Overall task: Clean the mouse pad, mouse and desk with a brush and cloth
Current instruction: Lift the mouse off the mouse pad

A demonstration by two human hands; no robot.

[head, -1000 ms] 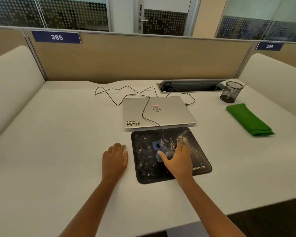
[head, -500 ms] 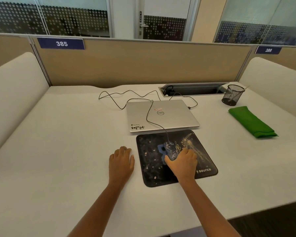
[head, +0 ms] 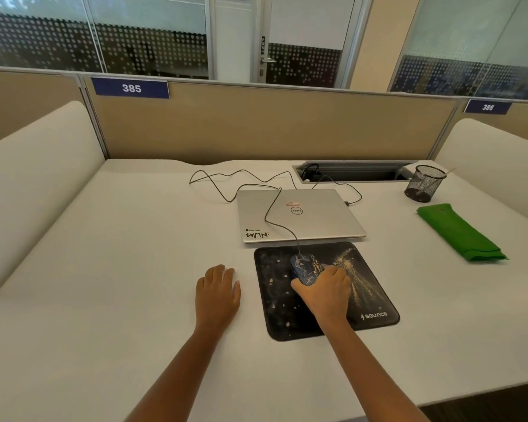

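Gripping the mouse (head: 303, 268) from behind, the right hand (head: 325, 292) curls over its rear half, fingers wrapped along the right side and the thumb against the left. The mouse is dark with blue markings and sits near the middle of the black mouse pad (head: 323, 289), its thin cable (head: 273, 208) running away over the lid of the closed silver laptop (head: 299, 216) and looping across the desk (head: 104, 269) toward a cable slot (head: 352, 172) at the back. Pale crumbs dot the left half of the pad, and a streak of yellowish dust fans across its upper right part, just beside the knuckles. The pad lies directly in front of the laptop, almost touching its near edge.

The left hand (head: 217, 292) rests palm down and relaxed on the bare desk just left of the pad, fingers together, holding nothing.

Well to the right, a folded green cloth (head: 459, 233) lies on the desk, and behind it stands a black mesh pen cup (head: 424, 183) with a thin stick leaning out of it. A beige partition (head: 256, 123) with a blue tag reading 385 closes off the back of the desk.
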